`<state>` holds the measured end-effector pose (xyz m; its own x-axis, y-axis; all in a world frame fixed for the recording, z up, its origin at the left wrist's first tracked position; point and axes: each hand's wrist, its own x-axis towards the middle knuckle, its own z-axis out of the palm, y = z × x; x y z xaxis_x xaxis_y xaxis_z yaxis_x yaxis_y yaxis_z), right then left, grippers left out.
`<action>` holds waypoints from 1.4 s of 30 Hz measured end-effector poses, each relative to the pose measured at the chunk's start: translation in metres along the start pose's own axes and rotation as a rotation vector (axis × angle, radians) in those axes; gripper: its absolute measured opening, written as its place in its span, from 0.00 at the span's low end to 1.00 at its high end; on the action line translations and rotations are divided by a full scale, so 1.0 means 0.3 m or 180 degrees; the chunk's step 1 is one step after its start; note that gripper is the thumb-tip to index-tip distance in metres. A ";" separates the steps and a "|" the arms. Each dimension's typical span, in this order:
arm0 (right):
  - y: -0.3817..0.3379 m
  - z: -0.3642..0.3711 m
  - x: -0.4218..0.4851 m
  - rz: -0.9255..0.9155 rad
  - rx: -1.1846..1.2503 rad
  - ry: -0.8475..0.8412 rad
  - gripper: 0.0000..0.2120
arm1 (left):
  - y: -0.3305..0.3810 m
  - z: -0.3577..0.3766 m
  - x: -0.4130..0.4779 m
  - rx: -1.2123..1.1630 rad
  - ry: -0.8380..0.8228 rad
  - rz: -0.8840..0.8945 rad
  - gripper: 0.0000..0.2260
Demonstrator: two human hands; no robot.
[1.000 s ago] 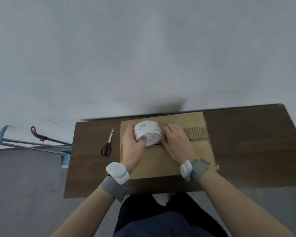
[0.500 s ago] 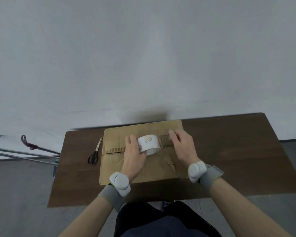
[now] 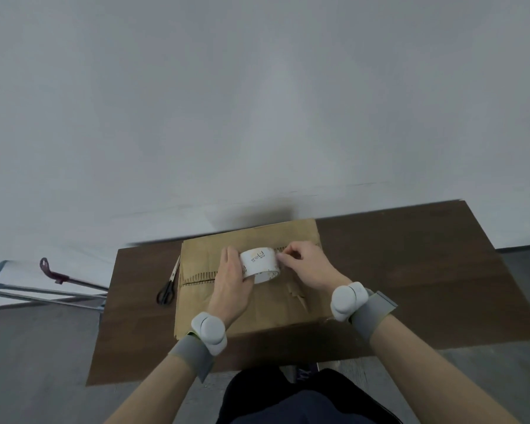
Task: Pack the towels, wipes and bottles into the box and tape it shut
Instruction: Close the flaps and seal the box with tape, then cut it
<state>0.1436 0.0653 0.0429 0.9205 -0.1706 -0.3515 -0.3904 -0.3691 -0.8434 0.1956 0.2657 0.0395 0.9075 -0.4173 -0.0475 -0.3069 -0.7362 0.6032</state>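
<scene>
Left grip: your left hand clasps the tape roll.
Right grip: your right hand pinches its rim.
Cardboard box: underneath.

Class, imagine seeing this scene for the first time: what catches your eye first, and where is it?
The white tape roll, held over the middle of the closed cardboard box: the left hand grips it, the right hand pinches at its right edge. Black-handled scissors lie on the brown table just left of the box.
</scene>
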 end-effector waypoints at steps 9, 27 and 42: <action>0.027 -0.055 -0.024 0.0090 -0.0009 0.0411 0.10 | 0.010 0.004 0.048 0.0091 -0.0291 0.0042 0.09; 0.037 -0.137 -0.082 0.0009 0.0900 0.0177 0.10 | -0.015 -0.029 0.042 -0.0462 -0.0892 0.0322 0.17; 0.069 -0.176 -0.097 0.0251 0.0668 0.0281 0.08 | 0.014 -0.066 0.051 -0.1463 -0.1746 -0.0761 0.40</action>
<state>0.1081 0.0144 0.0571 0.8789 -0.2739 -0.3905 -0.4411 -0.1550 -0.8840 0.2139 0.2668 0.0572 0.6246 -0.5680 -0.5359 0.1400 -0.5937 0.7924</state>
